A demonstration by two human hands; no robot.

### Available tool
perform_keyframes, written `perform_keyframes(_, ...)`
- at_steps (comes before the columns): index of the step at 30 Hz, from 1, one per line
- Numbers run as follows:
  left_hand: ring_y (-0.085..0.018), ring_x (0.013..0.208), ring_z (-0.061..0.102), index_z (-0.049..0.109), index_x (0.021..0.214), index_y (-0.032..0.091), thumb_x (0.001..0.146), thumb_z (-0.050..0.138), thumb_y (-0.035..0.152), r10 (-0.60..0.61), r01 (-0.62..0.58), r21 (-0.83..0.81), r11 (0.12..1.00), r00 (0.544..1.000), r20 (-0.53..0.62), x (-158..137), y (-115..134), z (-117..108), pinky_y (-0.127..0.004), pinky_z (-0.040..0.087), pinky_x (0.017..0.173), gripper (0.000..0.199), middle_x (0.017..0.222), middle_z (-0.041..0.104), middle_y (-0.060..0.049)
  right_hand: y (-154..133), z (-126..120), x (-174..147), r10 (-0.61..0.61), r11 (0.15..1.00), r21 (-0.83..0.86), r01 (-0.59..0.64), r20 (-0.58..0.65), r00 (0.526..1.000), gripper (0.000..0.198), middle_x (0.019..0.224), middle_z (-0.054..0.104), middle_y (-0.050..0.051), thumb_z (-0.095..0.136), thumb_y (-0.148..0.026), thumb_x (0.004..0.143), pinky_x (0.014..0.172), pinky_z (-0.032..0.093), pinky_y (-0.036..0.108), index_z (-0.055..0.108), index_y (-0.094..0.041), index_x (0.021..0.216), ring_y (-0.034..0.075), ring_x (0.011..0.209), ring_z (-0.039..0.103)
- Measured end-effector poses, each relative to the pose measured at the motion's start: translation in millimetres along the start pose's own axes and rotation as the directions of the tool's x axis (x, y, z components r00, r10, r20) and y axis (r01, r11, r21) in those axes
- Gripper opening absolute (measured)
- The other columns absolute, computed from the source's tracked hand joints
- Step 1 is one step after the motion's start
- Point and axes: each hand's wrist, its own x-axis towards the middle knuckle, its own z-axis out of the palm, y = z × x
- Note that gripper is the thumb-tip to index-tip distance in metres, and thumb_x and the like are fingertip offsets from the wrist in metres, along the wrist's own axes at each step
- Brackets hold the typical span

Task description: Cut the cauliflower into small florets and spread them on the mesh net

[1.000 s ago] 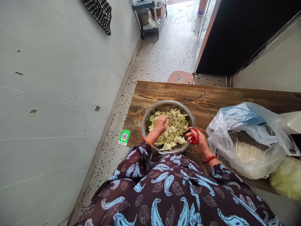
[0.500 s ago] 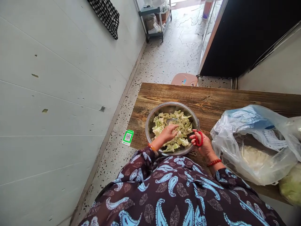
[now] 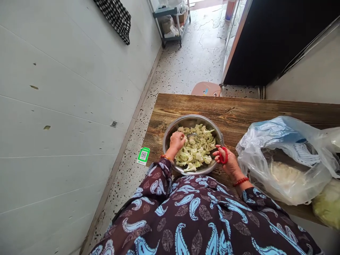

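A round steel bowl on the wooden table holds cut cauliflower florets. A grey metallic patch shows among them; I cannot tell what it is. Over the left part of the bowl is my left hand, its fingers curled together against the florets. Whatever they may hold is hidden. My right hand is closed around the red handles of scissors at the bowl's right rim. The blades point away from me, along the outside of the rim.
Clear plastic bags with pale cauliflower inside lie on the wooden table to the right. A green QR card is at the table's left edge. Past the far edge stands a pink stool; a wheeled cart is farther off.
My left hand has moved left across the bowl, from the middle to its left side, and its fingers have curled in. My right hand still holds the scissors at the rim.
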Motion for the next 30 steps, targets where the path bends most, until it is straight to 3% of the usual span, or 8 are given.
perform_keyframes(4, -0.019, 0.094, 0.063, 0.063, 0.083, 0.019, 0.081, 0.062, 0.017, -0.075, 0.067, -0.202, 0.977, 0.997, -0.031, 1.6, 4.4, -5.8, -0.034, 0.049, 0.091, 0.003, 0.088, 0.067, -0.004, -0.2, 0.4, -0.2, 0.002, 1.000, 0.003, -0.002, 0.003, 1.000, 0.044, 0.071, 0.072, 0.001, 0.078, -0.048, 0.076, 0.043, 0.045, 0.018, 0.064, -0.020, 0.106, 0.010, 0.049, 0.061)
perform_keyframes(10, -0.015, 0.076, 0.071, 0.055, 0.113, 0.016, 0.095, 0.044, 0.027, -0.117, 0.144, -0.520, 0.842, 0.990, 0.084, -6.7, 15.6, -25.5, -0.031, 0.058, 0.070, 0.023, 0.098, 0.071, -0.008, -2.0, 1.0, -1.3, 0.001, 1.000, 0.009, -0.001, 0.013, 1.000, 0.046, 0.072, 0.072, 0.001, 0.078, -0.049, 0.076, 0.043, 0.045, 0.017, 0.063, -0.019, 0.108, 0.009, 0.050, 0.061)
perform_keyframes(12, -0.015, 0.074, 0.071, 0.056, 0.110, 0.016, 0.092, 0.053, 0.031, -0.099, 0.171, -0.642, 0.747, 0.984, 0.147, -12.1, 21.6, -28.9, -0.031, 0.059, 0.070, 0.024, 0.097, 0.071, -0.007, -2.4, 1.2, -0.8, 0.004, 1.000, 0.012, -0.004, 0.013, 1.000, 0.049, 0.071, 0.072, 0.001, 0.079, -0.049, 0.074, 0.043, 0.045, 0.017, 0.063, -0.019, 0.108, 0.009, 0.049, 0.061)
perform_keyframes(16, -0.014, 0.083, 0.069, 0.062, 0.097, 0.017, 0.075, 0.075, 0.028, -0.029, 0.217, -0.872, 0.439, 0.973, 0.227, -18.0, 34.0, -30.7, -0.029, 0.059, 0.075, 0.029, 0.095, 0.071, -0.005, -2.0, 1.4, 0.5, 0.010, 1.000, 0.013, -0.010, 0.012, 1.000, 0.051, 0.070, 0.072, 0.001, 0.081, -0.049, 0.072, 0.041, 0.045, 0.017, 0.063, -0.018, 0.108, 0.010, 0.048, 0.061)
perform_keyframes(23, -0.017, 0.089, 0.069, 0.067, 0.098, 0.016, 0.069, 0.083, 0.027, 0.042, 0.277, -0.921, 0.275, 0.953, 0.299, -21.6, 52.9, -31.0, -0.028, 0.058, 0.073, 0.035, 0.100, 0.073, -0.008, 1.7, -0.3, 1.5, 0.019, 1.000, -0.006, -0.019, 0.034, 0.999, 0.046, 0.071, 0.073, 0.001, 0.079, -0.048, 0.075, 0.041, 0.047, 0.017, 0.064, -0.020, 0.108, 0.010, 0.048, 0.062)
perform_keyframes(30, -0.010, 0.064, 0.063, 0.069, 0.106, 0.014, 0.077, 0.080, 0.027, -0.064, 0.374, -0.878, 0.300, 0.926, 0.372, -26.0, 64.3, -24.4, -0.026, 0.058, 0.063, 0.034, 0.084, 0.067, -0.003, 2.5, -1.9, 1.7, 0.007, 1.000, -0.004, -0.006, 0.045, 0.999, 0.045, 0.072, 0.073, 0.001, 0.079, -0.048, 0.076, 0.042, 0.048, 0.018, 0.063, -0.020, 0.107, 0.010, 0.049, 0.062)
